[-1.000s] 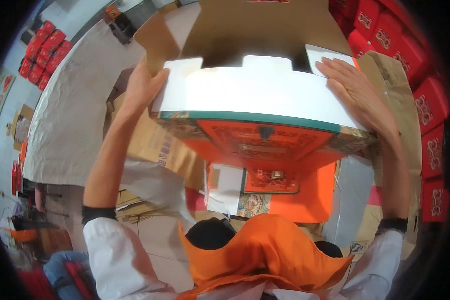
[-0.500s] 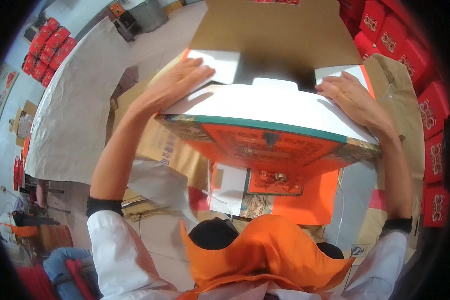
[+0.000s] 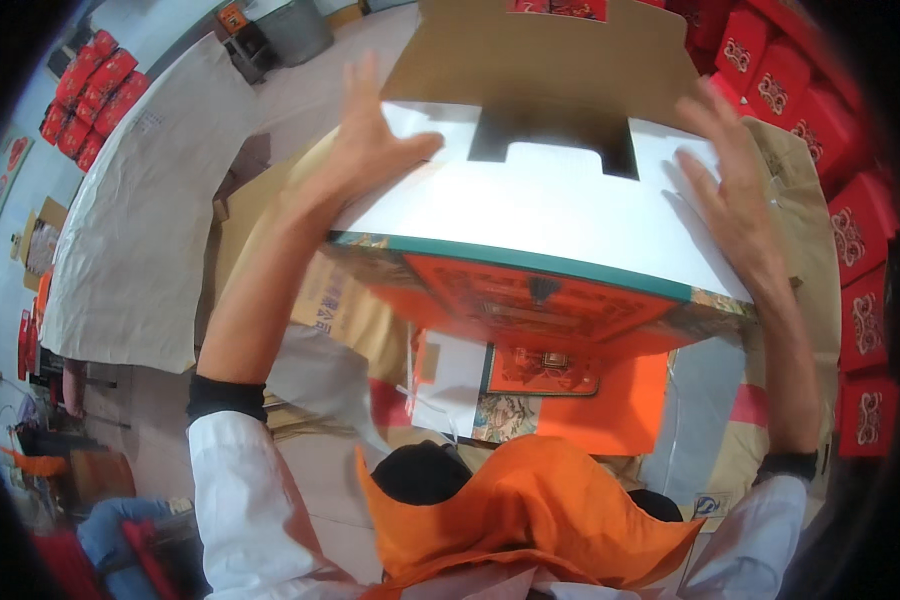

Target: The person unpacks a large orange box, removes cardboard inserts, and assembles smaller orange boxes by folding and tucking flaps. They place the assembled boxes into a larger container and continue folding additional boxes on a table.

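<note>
Lifted fr. their half-sec-ago press, L hand [image 3: 368, 145] and R hand [image 3: 738, 195] spread wide, gripping nothing, by white side flaps [image 3: 440, 122] now folded in; R is blurry, so any touch is hard to call. Orange-fronted box [image 3: 550, 292] sits btwn them, partly covered, w/ brown rear flap [image 3: 550, 60] still up.
</note>
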